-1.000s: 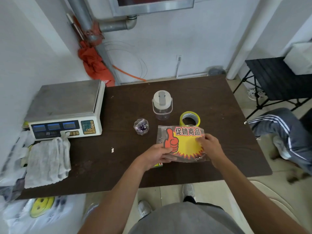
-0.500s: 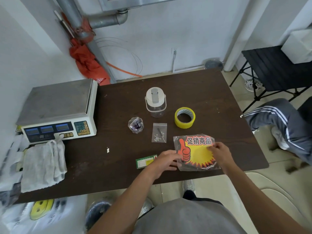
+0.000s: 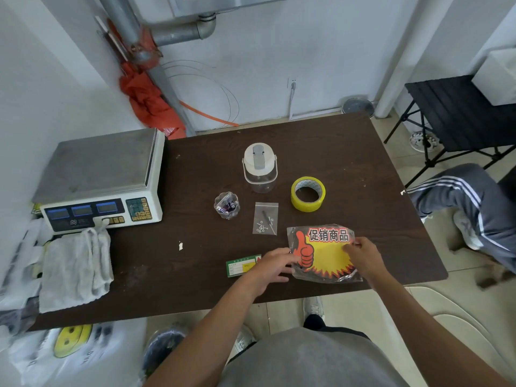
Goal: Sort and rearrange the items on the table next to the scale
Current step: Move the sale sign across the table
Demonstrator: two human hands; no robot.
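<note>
A plastic-wrapped promo sign pack [image 3: 325,258], yellow starburst with a red thumbs-up, lies near the front right of the brown table [image 3: 349,152]. My left hand [image 3: 272,268] grips its left edge and my right hand [image 3: 363,255] pinches its right side. Left of it lies a green label card [image 3: 240,266], partly under my left hand. Behind are a zip bag of screws [image 3: 265,218], a yellow tape roll [image 3: 308,193], a small clear cup of batteries [image 3: 226,205] and a clear jar with a white lid [image 3: 259,169]. The scale [image 3: 97,169] stands at the table's left.
A white rag [image 3: 75,266] lies in front of the scale, with plastic bags [image 3: 55,350] below the table's left corner. A black folding table [image 3: 458,113] and a seated person's leg [image 3: 472,199] are to the right. A small white scrap [image 3: 180,246] lies mid-table.
Both hands carried the sign pack from the table's middle toward the front right, uncovering the screw bag and green card. Since half a second ago it has barely moved.
</note>
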